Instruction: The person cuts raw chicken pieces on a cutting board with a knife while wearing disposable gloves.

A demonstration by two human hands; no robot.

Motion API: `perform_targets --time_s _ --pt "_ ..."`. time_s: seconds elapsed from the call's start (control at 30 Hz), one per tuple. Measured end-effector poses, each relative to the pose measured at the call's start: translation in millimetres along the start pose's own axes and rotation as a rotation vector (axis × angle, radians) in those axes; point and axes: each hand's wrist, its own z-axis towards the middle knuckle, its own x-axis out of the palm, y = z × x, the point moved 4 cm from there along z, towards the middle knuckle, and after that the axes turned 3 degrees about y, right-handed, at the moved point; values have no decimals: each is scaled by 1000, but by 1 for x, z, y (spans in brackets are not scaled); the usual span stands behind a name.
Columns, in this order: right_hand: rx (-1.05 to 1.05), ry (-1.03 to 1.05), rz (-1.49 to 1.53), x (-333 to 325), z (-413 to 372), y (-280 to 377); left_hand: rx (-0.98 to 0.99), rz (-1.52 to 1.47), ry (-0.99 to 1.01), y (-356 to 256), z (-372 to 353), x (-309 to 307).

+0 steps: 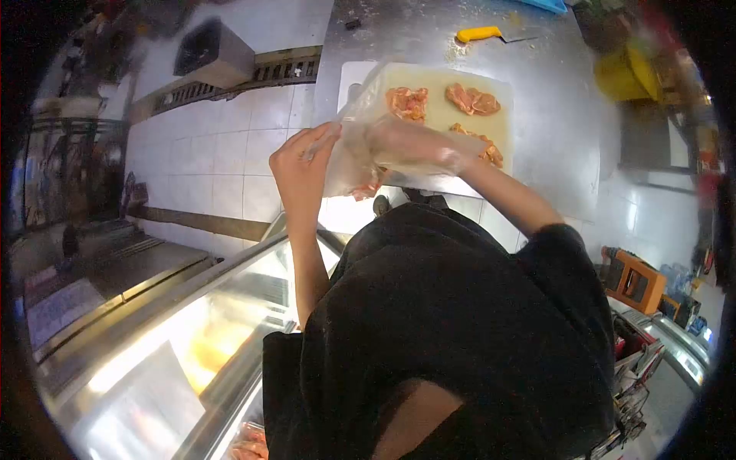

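Note:
A clear plastic bag (349,149) hangs over the near left part of a cutting board (502,115). My left hand (303,153) pinches the bag's edge at its upper left. My right hand (399,142) is inside or behind the plastic, blurred, so its fingers cannot be made out. Low in the bag shows some reddish meat (366,188). On the board lie a piece of meat at the left (407,103), another at the upper right (473,100) and a third (491,149), partly hidden by my right forearm.
A yellow-handled knife (479,34) lies on the metal table (414,31) beyond the board. A blue tray (548,4) is at the table's far edge. A glass display case (222,330) stands at the lower left, and an orange object (635,282) at the right.

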Motion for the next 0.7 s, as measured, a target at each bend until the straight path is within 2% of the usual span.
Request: perform_targets --time_s 0.03,0.13,0.23,0.33,0.43,0.53,0.63,0.7 --pt "-61 -9 70 -8 -7 6 5 -14 -23 0 1 -3" --pt "-101 -391 104 -21 -31 -1 -5 -27 -40 2 1 -8" --pt "371 -430 377 -33 -56 9 8 -34 -70 8 2 -11" --pt "173 -483 1173 -16 -63 -33 -40 -62 -91 10 2 -16" --pt "-113 -585 -105 -22 -69 -53 -80 -70 -108 10 2 -18" --pt "287 -780 1335 -16 -91 -87 -78 -81 -116 12 1 -18" --pt "389 -762 853 -46 -93 -49 -76 -93 -116 12 0 -19" --pt "279 -744 530 -46 -84 -101 -78 -97 -121 13 -1 -19"
